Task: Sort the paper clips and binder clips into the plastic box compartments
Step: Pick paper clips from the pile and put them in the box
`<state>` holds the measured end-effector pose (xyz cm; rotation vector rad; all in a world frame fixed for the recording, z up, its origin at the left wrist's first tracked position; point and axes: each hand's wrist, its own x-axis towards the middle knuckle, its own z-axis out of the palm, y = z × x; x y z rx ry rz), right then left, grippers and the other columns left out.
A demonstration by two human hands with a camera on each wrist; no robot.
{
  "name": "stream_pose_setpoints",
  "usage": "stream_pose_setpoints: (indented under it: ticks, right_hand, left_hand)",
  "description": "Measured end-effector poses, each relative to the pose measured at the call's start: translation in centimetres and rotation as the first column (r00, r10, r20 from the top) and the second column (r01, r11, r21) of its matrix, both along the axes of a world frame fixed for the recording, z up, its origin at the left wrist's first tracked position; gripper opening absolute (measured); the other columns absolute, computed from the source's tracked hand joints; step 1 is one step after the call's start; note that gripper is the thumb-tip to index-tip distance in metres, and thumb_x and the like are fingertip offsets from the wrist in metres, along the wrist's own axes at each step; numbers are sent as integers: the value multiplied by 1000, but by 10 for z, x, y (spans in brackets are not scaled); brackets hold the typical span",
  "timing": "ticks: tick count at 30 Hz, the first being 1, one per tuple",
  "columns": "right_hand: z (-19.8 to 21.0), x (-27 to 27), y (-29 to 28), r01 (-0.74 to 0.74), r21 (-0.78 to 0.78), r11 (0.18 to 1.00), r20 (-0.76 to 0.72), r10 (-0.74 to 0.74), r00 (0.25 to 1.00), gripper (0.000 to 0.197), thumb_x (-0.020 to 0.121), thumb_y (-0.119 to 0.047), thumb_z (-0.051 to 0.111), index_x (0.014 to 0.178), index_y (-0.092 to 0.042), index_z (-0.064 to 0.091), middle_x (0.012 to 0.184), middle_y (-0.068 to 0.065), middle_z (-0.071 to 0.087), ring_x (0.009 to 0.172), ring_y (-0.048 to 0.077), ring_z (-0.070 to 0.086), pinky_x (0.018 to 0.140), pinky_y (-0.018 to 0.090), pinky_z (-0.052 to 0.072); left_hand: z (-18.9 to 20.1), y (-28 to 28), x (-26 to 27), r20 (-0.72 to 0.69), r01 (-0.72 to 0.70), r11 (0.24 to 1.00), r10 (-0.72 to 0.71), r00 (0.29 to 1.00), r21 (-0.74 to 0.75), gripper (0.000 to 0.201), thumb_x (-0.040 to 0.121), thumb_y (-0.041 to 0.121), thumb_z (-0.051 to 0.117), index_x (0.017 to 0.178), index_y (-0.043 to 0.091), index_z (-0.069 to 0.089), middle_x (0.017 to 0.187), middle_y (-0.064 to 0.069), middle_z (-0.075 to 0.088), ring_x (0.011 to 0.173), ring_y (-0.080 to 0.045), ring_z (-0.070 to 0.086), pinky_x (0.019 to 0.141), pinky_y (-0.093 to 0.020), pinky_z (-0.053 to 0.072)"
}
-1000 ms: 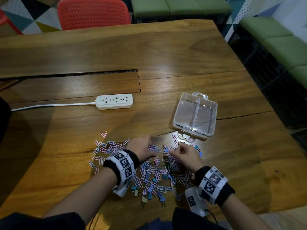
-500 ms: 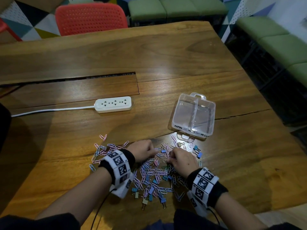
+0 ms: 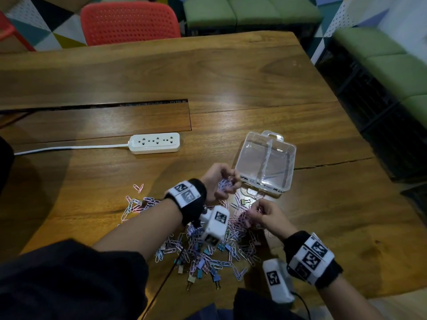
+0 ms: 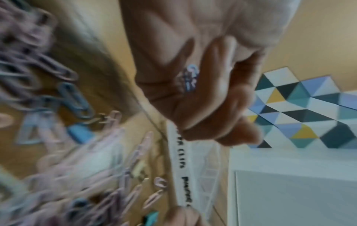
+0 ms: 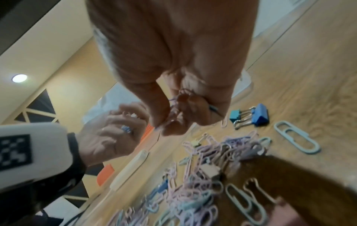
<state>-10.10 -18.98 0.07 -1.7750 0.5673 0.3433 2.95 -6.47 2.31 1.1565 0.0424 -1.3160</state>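
Note:
A heap of pastel paper clips (image 3: 203, 248) mixed with small binder clips (image 3: 203, 267) lies on the wooden table's near side. A clear plastic box (image 3: 265, 162) with two compartments stands just beyond the heap, both compartments bare. My left hand (image 3: 221, 181) is raised next to the box's near left corner, fingers curled round a bunch of paper clips (image 4: 190, 79). My right hand (image 3: 265, 213) hovers over the heap's right part and pinches a few paper clips (image 5: 177, 105). Two blue binder clips (image 5: 251, 116) lie beside it.
A white power strip (image 3: 154, 143) with its cord lies left of the box. A long slot (image 3: 97, 106) cuts the tabletop behind it. A red chair (image 3: 129, 21) and green benches (image 3: 251, 10) stand beyond the table. The table edge runs close on the right.
My left hand has lifted off the heap with a bunch of paper clips and moved right and forward to the box's corner. My right hand rose slightly, still pinching clips.

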Motion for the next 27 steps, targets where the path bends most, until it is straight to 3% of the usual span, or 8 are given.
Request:
stream_pose_setpoints:
  ticks: [4,7,9,12,15,18,24,27]
  right_hand:
    - [6,2,-19,50,54,997,51,-53,997,23,90,-2,47,75,-15,59,59,-1,49,44,0,44,45,14,32]
    - [11,9,-29,107,35,994,37,-109,993,32,94,-2,40,67,-10,56,54,5,39,33,1,36,35,12,28]
    - [16,16,-37,141,41,989,1,-141,990,33,94,-4,37,65,-9,52,53,5,38,33,5,39,32,14,29]
    - [26,32,-48,157,43,987,-12,-157,988,30,94,-8,39,67,-8,51,56,5,44,33,5,43,32,14,30]
    - [39,54,-52,193,65,979,11,-194,981,21,92,-9,45,74,-7,55,61,5,52,45,10,47,38,14,37]
    - [44,79,-47,219,36,975,63,-221,973,15,92,-11,46,84,-4,58,68,6,53,57,15,51,55,23,47]
    - [35,109,-30,95,-161,982,47,-89,995,35,95,-16,38,108,11,56,96,24,61,82,24,55,68,31,45]
    - [32,101,-26,85,-223,971,88,-66,994,32,93,-16,41,108,8,58,116,27,60,107,37,57,91,47,47]
  left_hand:
    - [20,-43,13,41,-44,988,38,998,149,24,92,12,35,71,10,47,60,-2,49,36,-7,44,32,-13,38]
    - [27,-68,15,23,-155,976,153,988,153,30,94,21,35,65,14,39,62,-1,35,52,-12,36,54,-19,40]
    - [28,-75,13,69,-195,968,187,980,155,19,94,22,38,91,8,50,80,-5,43,72,-15,45,75,-25,43]
    - [14,-75,12,201,-201,963,165,966,176,50,91,26,46,135,5,35,140,-12,38,130,-27,36,112,-44,28]
    - [3,-73,13,253,-151,965,94,963,215,55,83,34,55,131,10,44,136,-12,47,124,-25,45,102,-37,38]
    - [16,-63,11,300,-125,977,69,951,171,27,94,16,40,120,14,48,94,2,57,89,-12,53,79,-23,42]
    - [11,-35,11,517,-159,966,32,856,204,30,91,-3,38,118,-4,53,87,-4,56,72,-11,51,67,-21,43]
    - [3,-24,0,656,-13,929,-251,712,369,17,88,-1,48,101,2,59,91,-5,58,69,-10,52,61,-17,44]
